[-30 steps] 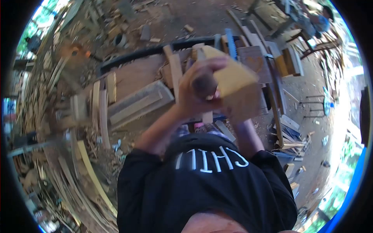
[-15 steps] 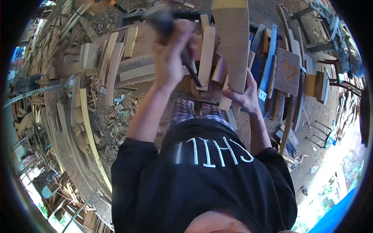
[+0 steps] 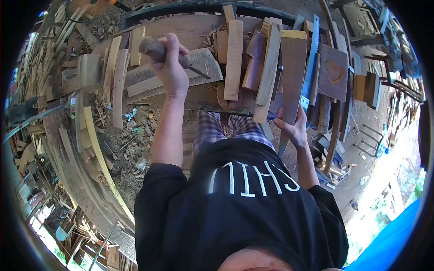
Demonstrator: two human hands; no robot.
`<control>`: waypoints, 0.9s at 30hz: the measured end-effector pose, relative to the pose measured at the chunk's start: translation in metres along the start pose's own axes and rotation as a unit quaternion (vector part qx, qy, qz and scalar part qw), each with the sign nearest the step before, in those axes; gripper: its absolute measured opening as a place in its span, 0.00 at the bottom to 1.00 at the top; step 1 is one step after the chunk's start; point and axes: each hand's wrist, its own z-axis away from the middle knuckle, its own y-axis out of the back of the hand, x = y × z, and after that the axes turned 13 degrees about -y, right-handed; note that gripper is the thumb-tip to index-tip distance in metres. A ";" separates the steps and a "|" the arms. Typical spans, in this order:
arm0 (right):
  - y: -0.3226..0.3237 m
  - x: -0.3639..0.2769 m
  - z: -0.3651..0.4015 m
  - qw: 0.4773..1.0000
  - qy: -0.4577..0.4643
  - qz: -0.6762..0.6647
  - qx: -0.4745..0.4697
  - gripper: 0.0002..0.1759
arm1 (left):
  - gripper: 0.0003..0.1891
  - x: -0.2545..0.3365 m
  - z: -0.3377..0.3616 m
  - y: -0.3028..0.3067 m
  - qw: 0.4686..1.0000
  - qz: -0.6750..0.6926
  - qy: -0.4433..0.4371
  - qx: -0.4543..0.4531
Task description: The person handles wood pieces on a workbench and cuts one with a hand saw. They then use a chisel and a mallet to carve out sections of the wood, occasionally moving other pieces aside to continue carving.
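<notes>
My left hand [image 3: 174, 67] is raised at the left, fingers closed round a chisel [image 3: 153, 49]. Its thick wooden handle sticks out past my thumb, and a narrow dark blade points down to the right. At the right, my right hand [image 3: 296, 131] grips the near end of a long wooden board [image 3: 294, 72], thumb on its left side. The board stretches away from me and has a pale far end. Left of it lies a lighter strip of wood [image 3: 270, 67]; a handsaw [image 3: 311, 67] with a blue blade lies just right.
A wooden plank with a heart cut-out [image 3: 335, 72] lies right of the saw. Several loose wood strips [image 3: 233, 58] cover the low bench before me. A pale flat board [image 3: 181, 72] lies under my left hand. Shavings [image 3: 135, 122] litter the ground at left.
The long board has been lowered and shifted right, away from the camera, with my right hand. My left hand has swung left with the chisel, away from the board.
</notes>
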 end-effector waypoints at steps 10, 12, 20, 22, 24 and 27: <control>0.005 0.001 0.008 0.999 -0.001 -0.030 0.032 0.44 | 0.15 0.004 0.002 -0.001 0.989 0.044 0.025 0.138; 0.006 -0.005 0.010 0.999 -0.008 -0.038 0.027 0.43 | 0.12 0.001 0.007 0.006 0.997 -0.018 -0.056 0.045; 0.006 -0.009 0.013 0.999 -0.013 -0.034 0.020 0.40 | 0.10 -0.019 0.018 0.027 0.995 -0.012 -0.081 0.055; 0.002 -0.010 0.014 0.999 -0.006 -0.039 0.023 0.35 | 0.09 -0.012 0.017 0.024 0.995 0.002 -0.083 0.063; 0.002 -0.012 0.014 0.999 0.003 -0.043 0.022 0.31 | 0.09 -0.007 0.015 0.022 0.996 0.010 -0.078 0.052; 0.000 -0.015 0.014 0.999 0.010 -0.046 0.021 0.30 | 0.08 -0.009 0.014 0.024 0.996 0.016 -0.080 0.036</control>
